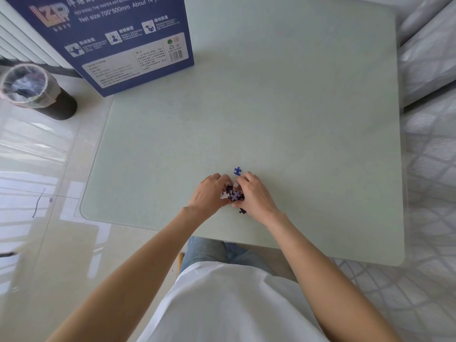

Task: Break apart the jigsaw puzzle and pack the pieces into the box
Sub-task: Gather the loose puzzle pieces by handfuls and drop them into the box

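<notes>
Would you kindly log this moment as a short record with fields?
hands: left hand and right hand cupped around a small pile of puzzle pieces
stray pieces: blue piece beyond the hands; dark piece near the right wrist
box: blue puzzle box, far left corner of table
floor: lined bin

We count one box (118,43) at the table's (271,107) far left corner and one bin (32,90) on the floor. Near the front edge we see two loose pieces, a blue one (237,171) and a dark one (242,211), plus one small heap of pieces (233,195), too bunched to count.
</notes>
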Motion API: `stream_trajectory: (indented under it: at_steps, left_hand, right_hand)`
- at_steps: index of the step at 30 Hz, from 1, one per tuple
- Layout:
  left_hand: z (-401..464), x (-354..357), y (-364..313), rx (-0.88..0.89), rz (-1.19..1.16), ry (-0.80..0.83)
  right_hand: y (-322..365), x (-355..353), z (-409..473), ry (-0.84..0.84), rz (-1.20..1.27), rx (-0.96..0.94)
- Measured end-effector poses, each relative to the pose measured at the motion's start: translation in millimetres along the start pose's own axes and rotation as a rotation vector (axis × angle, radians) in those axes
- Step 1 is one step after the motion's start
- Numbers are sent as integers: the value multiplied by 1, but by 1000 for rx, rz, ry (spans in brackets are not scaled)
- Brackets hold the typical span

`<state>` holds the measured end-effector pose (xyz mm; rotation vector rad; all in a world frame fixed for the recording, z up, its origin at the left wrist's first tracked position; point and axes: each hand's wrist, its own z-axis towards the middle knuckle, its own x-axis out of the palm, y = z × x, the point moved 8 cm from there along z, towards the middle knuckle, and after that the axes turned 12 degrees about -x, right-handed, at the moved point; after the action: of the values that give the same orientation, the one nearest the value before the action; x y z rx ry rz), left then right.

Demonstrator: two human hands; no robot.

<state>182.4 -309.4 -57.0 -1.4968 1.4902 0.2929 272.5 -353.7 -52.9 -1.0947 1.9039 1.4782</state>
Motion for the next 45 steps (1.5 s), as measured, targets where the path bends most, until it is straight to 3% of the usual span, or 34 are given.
stream_trajectory:
  at_steps: [7,16,20,26,32,37,45]
  left_hand:
    - [-2,-2,-7,68,115,-14]
    - [1,-4,-9,110,76,23]
    - [4,-2,-10,98,102,77]
    - [8,2,-9,72,116,144]
    - [2,-9,0,71,6,92]
    - [-18,-20,21,-46,-355,28]
    - [-35,-5,34,-111,-171,-94]
  right_hand:
    - [-4,-1,-9,-72,44,49]
    - [-7,-2,-1,-80,111,121]
    - [-12,-4,-5,-120,201,152]
    - [-43,-26,-25,-311,413,236]
    - [-50,-18,-46,-307,521,272]
    - [-45,-10,-48,-301,514,261]
    - [-34,0,-51,-198,249,191]
